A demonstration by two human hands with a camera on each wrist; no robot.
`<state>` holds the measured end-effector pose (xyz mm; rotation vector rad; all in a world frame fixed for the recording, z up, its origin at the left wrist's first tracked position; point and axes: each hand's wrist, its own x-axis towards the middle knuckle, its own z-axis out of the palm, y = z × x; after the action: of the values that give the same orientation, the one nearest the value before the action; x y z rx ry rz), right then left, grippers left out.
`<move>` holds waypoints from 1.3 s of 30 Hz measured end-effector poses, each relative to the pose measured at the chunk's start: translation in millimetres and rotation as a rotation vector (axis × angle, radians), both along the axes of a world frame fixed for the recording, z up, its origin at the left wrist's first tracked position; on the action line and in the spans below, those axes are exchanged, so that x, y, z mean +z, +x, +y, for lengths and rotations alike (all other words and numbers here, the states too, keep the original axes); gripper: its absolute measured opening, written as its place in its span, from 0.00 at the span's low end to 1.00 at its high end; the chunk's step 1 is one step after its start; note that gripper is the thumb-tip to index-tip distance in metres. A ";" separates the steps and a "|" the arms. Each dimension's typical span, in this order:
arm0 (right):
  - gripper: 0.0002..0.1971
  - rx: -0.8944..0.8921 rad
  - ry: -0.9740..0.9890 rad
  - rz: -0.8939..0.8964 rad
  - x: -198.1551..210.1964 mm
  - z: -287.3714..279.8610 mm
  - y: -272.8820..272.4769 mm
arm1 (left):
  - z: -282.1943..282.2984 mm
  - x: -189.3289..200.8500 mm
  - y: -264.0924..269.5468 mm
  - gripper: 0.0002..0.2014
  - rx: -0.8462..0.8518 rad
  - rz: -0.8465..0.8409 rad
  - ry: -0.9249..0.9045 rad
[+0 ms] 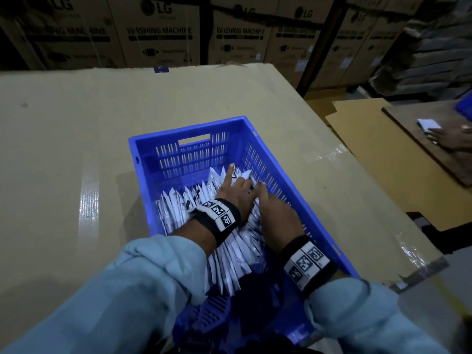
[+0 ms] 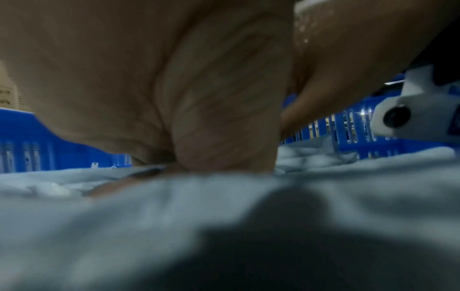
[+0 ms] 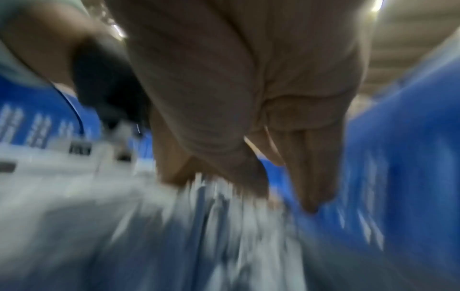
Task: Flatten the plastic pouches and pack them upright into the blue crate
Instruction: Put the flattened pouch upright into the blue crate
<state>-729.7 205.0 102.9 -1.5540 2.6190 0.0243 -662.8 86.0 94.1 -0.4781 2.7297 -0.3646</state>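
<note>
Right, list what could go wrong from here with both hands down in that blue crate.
1. The white plastic pouches lean in a fanned row, and the far end of the blue slotted plastic crate is unfilled, so the row may slump forward.
2. The left hand and right hand press on the pouch tops, which could crumple.
3. The right hand's fingertips sit near the slotted wall and might snag.

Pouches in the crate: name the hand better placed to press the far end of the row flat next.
Left, probably. The left hand already lies farther along the pouches, one finger stretched towards the far wall of the blue crate; the right hand sits nearer.
</note>
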 end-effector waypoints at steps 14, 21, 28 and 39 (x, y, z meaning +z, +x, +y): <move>0.20 -0.010 0.297 0.154 15.6 -5.4 6.6 | -2.9 9.5 -6.1 0.53 -0.019 -0.022 -0.008; 0.11 -0.024 0.252 0.101 27.1 -1.9 9.8 | -0.3 32.8 -3.6 0.50 0.062 -0.047 0.145; 0.22 -0.058 0.035 -0.148 54.5 1.8 28.9 | -7.8 100.3 63.6 0.32 0.288 0.677 0.475; 0.10 0.423 -0.306 -0.188 129.8 25.1 186.1 | 37.6 117.8 248.0 0.28 0.535 1.303 0.625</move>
<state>-543.5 230.1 232.8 -2.0672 2.1855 -0.4859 -414.8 123.6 211.9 -1.5886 3.2861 1.3380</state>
